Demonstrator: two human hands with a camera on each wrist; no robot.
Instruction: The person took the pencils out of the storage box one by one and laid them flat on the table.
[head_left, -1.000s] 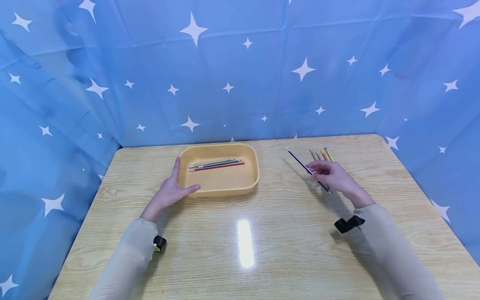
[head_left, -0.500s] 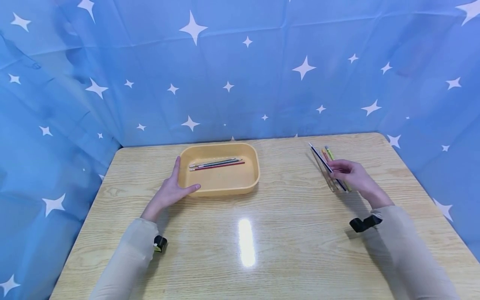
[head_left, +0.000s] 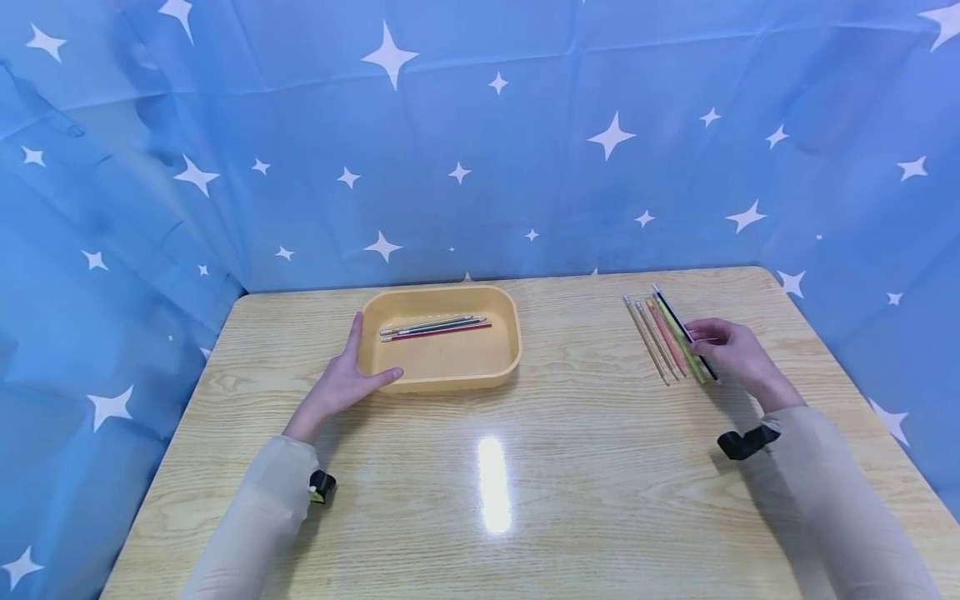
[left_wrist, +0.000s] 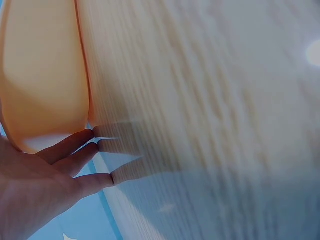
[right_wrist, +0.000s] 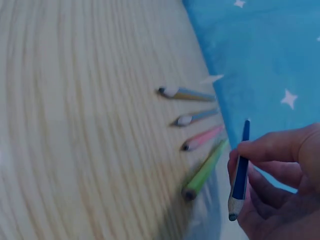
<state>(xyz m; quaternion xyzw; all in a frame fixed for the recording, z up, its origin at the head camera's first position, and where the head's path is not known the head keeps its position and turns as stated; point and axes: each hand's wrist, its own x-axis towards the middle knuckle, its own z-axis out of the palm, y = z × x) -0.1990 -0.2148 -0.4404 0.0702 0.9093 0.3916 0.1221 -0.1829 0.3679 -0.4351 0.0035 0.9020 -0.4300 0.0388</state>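
My right hand pinches a dark blue pencil between thumb and fingers, at the right end of a row of pencils. In the right wrist view this blue pencil shows its sharpened end toward the camera. Beside it lie a yellow-green pencil, a pinkish-red pencil and tan pencils. At the left corner of a yellow tray, my left hand rests with fingers and thumb spread along the rim. Inside the tray lie a red pencil and darker pencils.
The wooden table has a bright light reflection in front of the tray. A blue curtain with white stars hangs behind the table and along both sides.
My right hand has moved right with the blue pencil, passing over the other pencils to their right side, uncovering the row. The left hand and tray stay in place.
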